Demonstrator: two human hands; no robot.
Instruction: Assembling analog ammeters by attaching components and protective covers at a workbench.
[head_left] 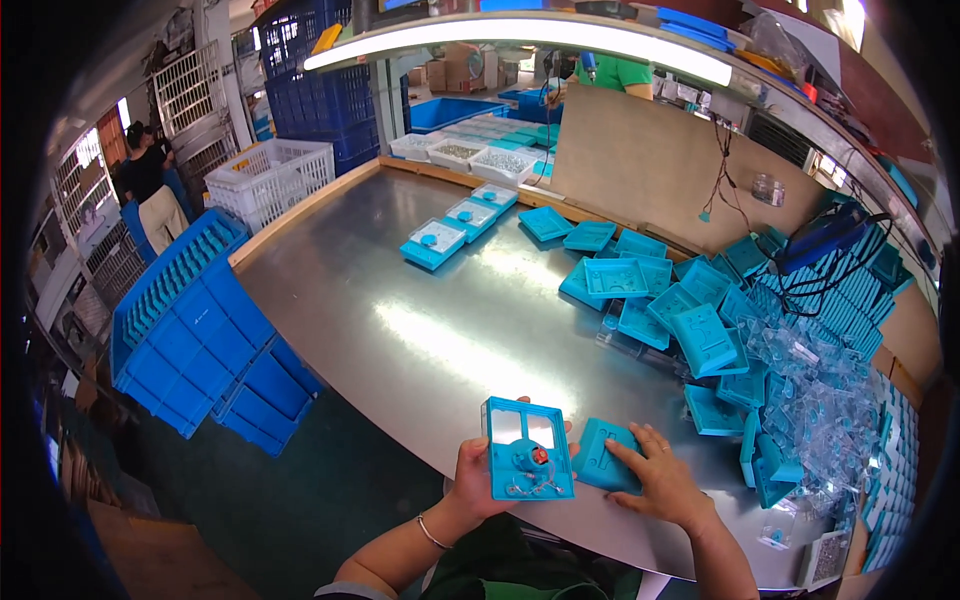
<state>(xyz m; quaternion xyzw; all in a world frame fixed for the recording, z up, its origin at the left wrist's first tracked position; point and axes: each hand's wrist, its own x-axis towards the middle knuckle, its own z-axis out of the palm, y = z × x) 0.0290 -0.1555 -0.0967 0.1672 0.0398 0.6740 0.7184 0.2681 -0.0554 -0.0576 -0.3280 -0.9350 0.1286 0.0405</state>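
Turquoise housing (506,482) is held upright over the near edge of the desk (350,290), its hollow side facing the camera. Inside it sit a round turquoise piece with a red part (540,456) and a loop of thin wires (535,488); pale panels fill its upper half. The left hand (472,484) has its grip closed around the housing, the thumb at the left side and fingertips showing past the right edge. The right hand (660,478) has a loose, spread grip, its fingers resting on a turquoise cover (598,462) that lies flat on the desk just beside the housing; it does not clasp the cover.

Farther back on the desk, three turquoise units with pale tops (435,243) stand in a slanting row. To the right, turquoise shells (615,277) lie in a loose heap, some tipped over one another, next to a mound of clear plastic parts (820,400). Beyond the far edge are white bins (503,166) of small pieces. A bright tube lamp (520,33) spans overhead. Left of the desk stand blue crates (190,345) and a white crate (275,185).
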